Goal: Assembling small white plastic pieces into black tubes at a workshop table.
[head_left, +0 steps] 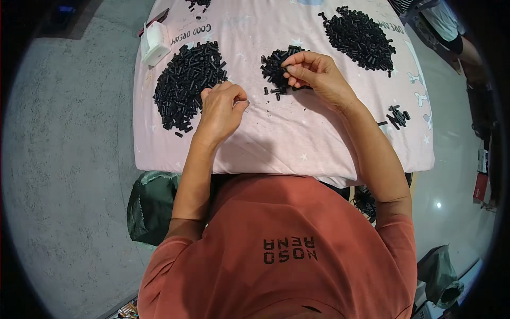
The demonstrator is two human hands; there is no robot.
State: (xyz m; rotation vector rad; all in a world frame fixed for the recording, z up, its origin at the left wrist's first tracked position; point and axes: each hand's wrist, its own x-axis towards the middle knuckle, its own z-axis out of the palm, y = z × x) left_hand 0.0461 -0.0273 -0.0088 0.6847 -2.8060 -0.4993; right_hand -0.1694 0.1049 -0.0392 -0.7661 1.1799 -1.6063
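My left hand (221, 109) is closed at the right edge of a large pile of short black cylindrical pieces (186, 85). Its thumb and forefinger press together; whatever lies between them is too small to name. Over a smaller heap of similar black pieces (273, 69), my right hand (319, 77) pinches with thumb and forefinger. Something dark shows at those fingertips, but I cannot make out its kind. A few loose pieces (278, 97) lie just below this heap.
The pink printed cloth (265, 146) covers the table. Another black pile (361, 40) sits far right, and a small group of longer black pieces (397, 117) nearer right. A white box (155, 44) stands far left. Beside the table is a dark green bag (153, 207).
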